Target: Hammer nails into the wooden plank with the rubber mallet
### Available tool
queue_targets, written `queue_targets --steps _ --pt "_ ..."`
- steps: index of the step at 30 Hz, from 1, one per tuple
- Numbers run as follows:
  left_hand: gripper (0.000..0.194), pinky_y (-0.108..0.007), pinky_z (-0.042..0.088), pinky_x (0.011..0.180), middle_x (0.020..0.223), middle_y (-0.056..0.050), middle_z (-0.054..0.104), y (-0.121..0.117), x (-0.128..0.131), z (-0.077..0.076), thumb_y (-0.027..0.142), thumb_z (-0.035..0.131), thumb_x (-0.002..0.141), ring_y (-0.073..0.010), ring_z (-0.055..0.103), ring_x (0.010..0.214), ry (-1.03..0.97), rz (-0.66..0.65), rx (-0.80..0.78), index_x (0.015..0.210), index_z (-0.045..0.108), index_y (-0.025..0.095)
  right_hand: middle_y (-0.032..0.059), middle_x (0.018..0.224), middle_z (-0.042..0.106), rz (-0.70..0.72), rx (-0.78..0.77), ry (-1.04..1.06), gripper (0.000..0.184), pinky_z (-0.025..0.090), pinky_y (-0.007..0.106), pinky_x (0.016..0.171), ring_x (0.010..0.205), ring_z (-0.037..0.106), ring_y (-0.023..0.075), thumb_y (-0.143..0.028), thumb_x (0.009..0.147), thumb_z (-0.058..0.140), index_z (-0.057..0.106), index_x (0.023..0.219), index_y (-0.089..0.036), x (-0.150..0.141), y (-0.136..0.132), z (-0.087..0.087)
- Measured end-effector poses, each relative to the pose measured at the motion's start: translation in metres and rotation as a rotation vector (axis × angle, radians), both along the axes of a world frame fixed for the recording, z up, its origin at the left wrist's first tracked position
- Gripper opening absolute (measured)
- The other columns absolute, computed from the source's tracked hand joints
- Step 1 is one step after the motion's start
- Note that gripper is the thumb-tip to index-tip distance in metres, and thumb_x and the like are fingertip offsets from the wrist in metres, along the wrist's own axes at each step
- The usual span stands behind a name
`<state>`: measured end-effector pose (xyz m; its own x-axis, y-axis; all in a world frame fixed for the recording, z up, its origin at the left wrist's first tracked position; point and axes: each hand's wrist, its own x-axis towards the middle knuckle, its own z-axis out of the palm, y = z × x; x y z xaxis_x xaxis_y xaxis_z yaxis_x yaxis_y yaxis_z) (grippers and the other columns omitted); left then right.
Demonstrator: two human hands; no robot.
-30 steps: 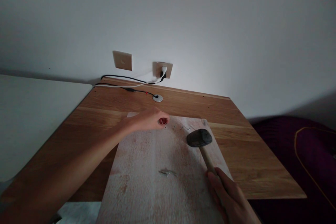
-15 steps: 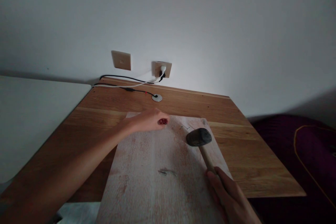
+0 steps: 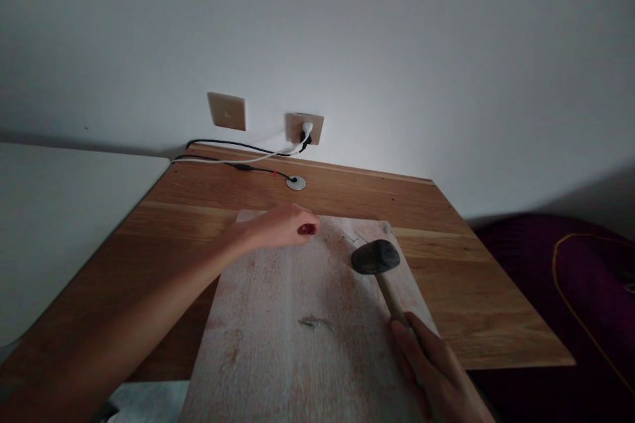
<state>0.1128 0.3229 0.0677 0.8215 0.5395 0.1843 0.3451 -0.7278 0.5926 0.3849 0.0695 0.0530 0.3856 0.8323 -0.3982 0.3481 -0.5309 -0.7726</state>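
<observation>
My right hand [image 3: 434,363] is wrapped round the wooden handle of a mallet [image 3: 376,257] with a black head. The head hovers over or rests near the right side of a pale, whitewashed wooden board [image 3: 268,317]; I cannot tell whether it touches. Near the board's far edge, my left hand [image 3: 292,225] is closed, its fingertips curled down and mostly hidden, so what it may hold does not show. A few small nails [image 3: 355,240] are seen between that hand and the mallet head. Nearer to me, a small pile of thin nails [image 3: 316,324] lies on the board.
Beneath the board is a brown wooden table [image 3: 476,297] against a white wall. Cables [image 3: 238,160] run along its back edge to a wall socket [image 3: 305,129] and a round cable grommet [image 3: 296,182]. A white panel [image 3: 74,225] borders the left; purple fabric [image 3: 536,244] lies right.
Both hands and the mallet keep almost the same place over the board. The whole view has shifted very slightly.
</observation>
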Motion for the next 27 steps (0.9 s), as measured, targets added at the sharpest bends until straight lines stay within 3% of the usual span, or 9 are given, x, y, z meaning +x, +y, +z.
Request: queue_targets --steps 7,11,13,16,21,27 --pt "0.015 -0.027 0.042 0.073 0.087 -0.001 0.076 0.004 0.000 -0.004 0.007 0.071 0.091 -0.0150 0.068 0.078 -0.022 -0.012 0.011 0.089 0.077 0.020 -0.0102 0.051 0.048 0.055 0.015 -0.003 0.077 0.027 0.026 0.039 0.040 0.037 0.0118 -0.086 0.093 0.053 0.060 0.125 -0.016 -0.004 0.001 0.008" --pt "0.015 -0.027 0.043 0.076 0.087 -0.001 0.076 0.003 0.002 -0.006 0.005 0.072 0.093 -0.0157 0.069 0.081 -0.020 -0.015 0.025 0.089 0.078 0.019 -0.0085 0.057 0.054 -0.042 0.000 -0.005 0.081 0.032 0.025 0.038 0.043 0.047 0.0144 -0.088 0.088 0.059 0.060 0.130 -0.020 -0.002 0.000 0.005" --pt "0.015 -0.027 0.044 0.076 0.087 -0.002 0.075 0.002 0.003 -0.008 0.006 0.072 0.093 -0.0157 0.069 0.081 -0.040 -0.017 0.013 0.089 0.078 0.019 -0.0084 0.057 0.053 -0.014 0.002 -0.005 0.077 0.033 0.025 0.037 0.042 0.046 0.0137 -0.089 0.088 0.059 0.063 0.123 -0.020 -0.001 0.000 0.003" --pt "0.014 -0.026 0.045 0.076 0.087 -0.002 0.074 0.002 0.005 -0.012 0.007 0.073 0.093 -0.0156 0.069 0.081 -0.085 -0.006 -0.022 0.090 0.079 0.019 -0.0094 0.054 0.050 0.043 0.013 0.006 0.070 0.031 0.025 0.037 0.040 0.040 0.0121 -0.086 0.091 0.056 0.064 0.114 -0.020 0.000 0.001 0.002" --pt "0.016 -0.025 0.046 0.075 0.087 -0.001 0.074 0.002 0.006 -0.019 0.005 0.070 0.088 -0.0143 0.067 0.079 -0.138 0.025 -0.113 0.091 0.078 0.018 -0.0091 0.056 0.051 -0.007 0.002 -0.012 0.076 0.033 0.026 0.038 0.043 0.045 0.0144 -0.085 0.089 0.061 0.063 0.128 -0.019 0.003 0.000 0.002" --pt "0.028 -0.023 0.047 0.069 0.082 0.001 0.071 0.003 0.007 -0.025 0.005 0.070 0.080 -0.0125 0.064 0.071 -0.204 0.052 -0.266 0.104 0.075 0.017 -0.0072 0.059 0.052 0.022 -0.028 -0.004 0.072 0.031 0.026 0.039 0.044 0.046 0.0142 -0.085 0.088 0.063 0.067 0.125 -0.024 0.003 0.001 0.002"
